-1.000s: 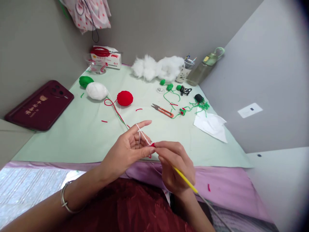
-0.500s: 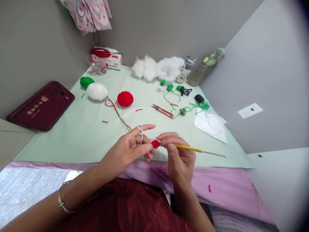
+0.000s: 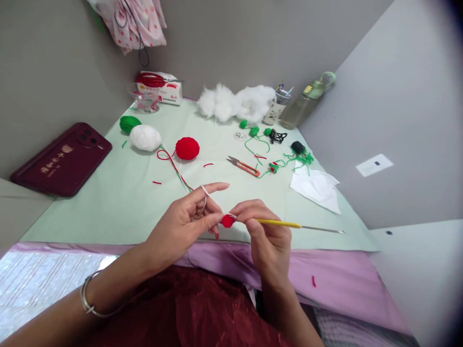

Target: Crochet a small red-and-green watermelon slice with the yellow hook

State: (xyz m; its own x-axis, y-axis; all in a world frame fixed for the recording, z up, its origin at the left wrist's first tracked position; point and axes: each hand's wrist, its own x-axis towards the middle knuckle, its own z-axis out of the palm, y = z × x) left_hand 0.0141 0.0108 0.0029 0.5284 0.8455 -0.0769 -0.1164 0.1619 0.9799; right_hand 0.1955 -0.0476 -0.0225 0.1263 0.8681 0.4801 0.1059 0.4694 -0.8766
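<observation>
Above the counter's point(image 3: 119, 202) near edge, the left hand point(image 3: 188, 224) pinches a small red crochet piece point(image 3: 227, 221), white yarn point(image 3: 207, 193) tensioned over its forefinger, while the right hand point(image 3: 265, 231) grips the yellow crochet hook point(image 3: 285, 223).

One head-worn camera looks forward and down, close over the green table mat point(image 3: 119, 202).

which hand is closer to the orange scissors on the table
Right. The right hand sits just below the scissors, holding a yellow hook; the left hand is further off, down and to their left.
</observation>
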